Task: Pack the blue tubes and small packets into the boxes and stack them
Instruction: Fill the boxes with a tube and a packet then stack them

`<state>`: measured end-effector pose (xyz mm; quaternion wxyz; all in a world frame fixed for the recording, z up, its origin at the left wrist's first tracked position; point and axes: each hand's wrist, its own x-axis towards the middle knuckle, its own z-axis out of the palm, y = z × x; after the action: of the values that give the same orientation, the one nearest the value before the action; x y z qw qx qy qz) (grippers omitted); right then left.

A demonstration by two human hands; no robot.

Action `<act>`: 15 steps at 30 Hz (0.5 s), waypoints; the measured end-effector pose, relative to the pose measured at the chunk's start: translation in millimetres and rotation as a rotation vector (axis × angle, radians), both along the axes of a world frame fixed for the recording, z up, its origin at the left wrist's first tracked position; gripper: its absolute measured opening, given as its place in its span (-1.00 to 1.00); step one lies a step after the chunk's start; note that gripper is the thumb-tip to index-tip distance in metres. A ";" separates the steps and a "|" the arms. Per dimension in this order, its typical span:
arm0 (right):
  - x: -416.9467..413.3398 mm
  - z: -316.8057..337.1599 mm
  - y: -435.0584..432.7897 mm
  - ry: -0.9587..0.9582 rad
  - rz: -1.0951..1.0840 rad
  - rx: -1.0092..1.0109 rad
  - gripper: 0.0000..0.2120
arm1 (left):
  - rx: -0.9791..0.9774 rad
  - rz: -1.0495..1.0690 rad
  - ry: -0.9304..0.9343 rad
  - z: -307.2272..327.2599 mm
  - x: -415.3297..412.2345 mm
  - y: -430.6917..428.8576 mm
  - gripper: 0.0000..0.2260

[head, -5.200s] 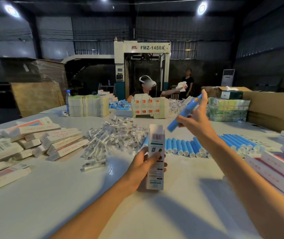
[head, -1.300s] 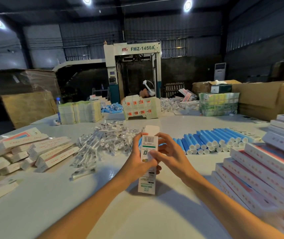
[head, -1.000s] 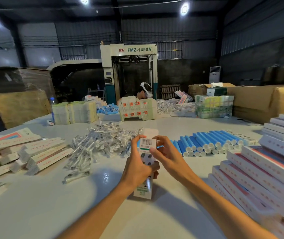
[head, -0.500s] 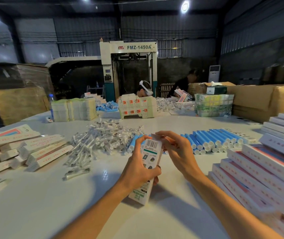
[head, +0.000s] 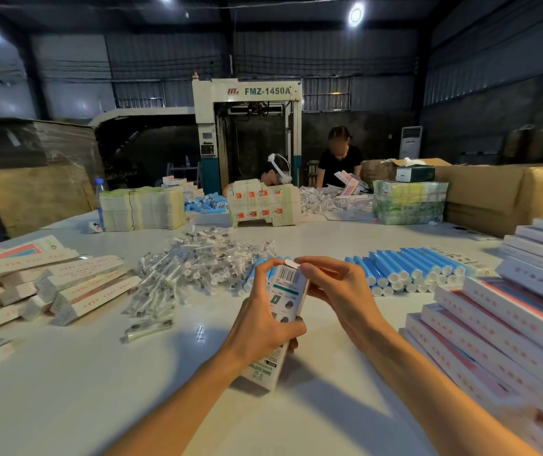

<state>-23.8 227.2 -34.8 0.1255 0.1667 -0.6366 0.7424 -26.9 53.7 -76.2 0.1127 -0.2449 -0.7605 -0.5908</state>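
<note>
On white table [head: 66,406], you're gripping box [head: 288,291] with left hand [head: 263,324], right hand [head: 339,291] pinching top flap [head: 291,264]; misaligned tuck risking crease

White box [head: 285,301] in the middle: black barcode stripes up top, a green band beneath, dark icons below that. Beyond it to the right, blue tubes [head: 392,264] with white caps. Clear packets [head: 197,258] glinting, flecked black. Right stack [head: 507,324]: white with red-and-blue stripes. Left pile [head: 79,291]: white, red lettering. Pale white counter [head: 66,390].
</note>
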 end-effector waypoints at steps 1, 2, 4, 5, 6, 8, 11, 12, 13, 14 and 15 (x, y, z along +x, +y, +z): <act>0.9 0.9 0.0 -0.004 -0.001 -0.009 -0.87 | -0.002 -0.001 0.003 0.6 0.8 0.3 -0.10; 1.8 1.1 -0.3 -0.008 -0.001 -0.013 -0.87 | -0.007 -0.001 0.003 1.0 1.7 0.4 -0.10; 2.7 0.9 -0.1 -0.019 0.004 -0.025 -0.88 | -0.026 0.003 0.006 2.6 3.7 0.4 -0.09; 2.5 1.0 0.5 -0.024 0.002 -0.031 -0.88 | -0.039 0.008 0.009 3.5 5.2 0.6 -0.09; 2.0 1.6 1.4 -0.025 -0.010 -0.037 -0.88 | -0.058 0.018 0.018 4.3 6.5 1.4 -0.08; 0.1 4.2 5.8 -0.016 -0.066 -0.026 -0.88 | -0.100 0.039 0.042 5.2 9.4 3.3 -0.07; -1.6 6.7 12.2 0.001 -0.063 0.077 -0.87 | -0.093 0.042 0.039 6.0 10.5 5.4 -0.09; -1.2 5.8 12.3 0.004 -0.047 0.099 -0.86 | -0.082 0.044 0.032 6.0 10.1 5.7 -0.10; -1.0 5.3 12.1 0.007 -0.039 0.109 -0.85 | -0.073 0.046 0.028 6.7 9.8 5.6 -0.11; -0.9 5.0 11.3 0.009 -0.038 0.116 -0.83 | -0.064 0.046 0.024 6.8 9.5 5.5 -0.12; -0.4 5.0 10.3 0.013 -0.038 0.120 -0.82 | -0.059 0.047 0.019 6.6 10.0 5.1 -0.12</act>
<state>-24.2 237.5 -29.9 0.1332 0.1666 -0.6822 0.6993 -16.8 58.8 -69.6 0.1265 -0.2361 -0.7820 -0.5627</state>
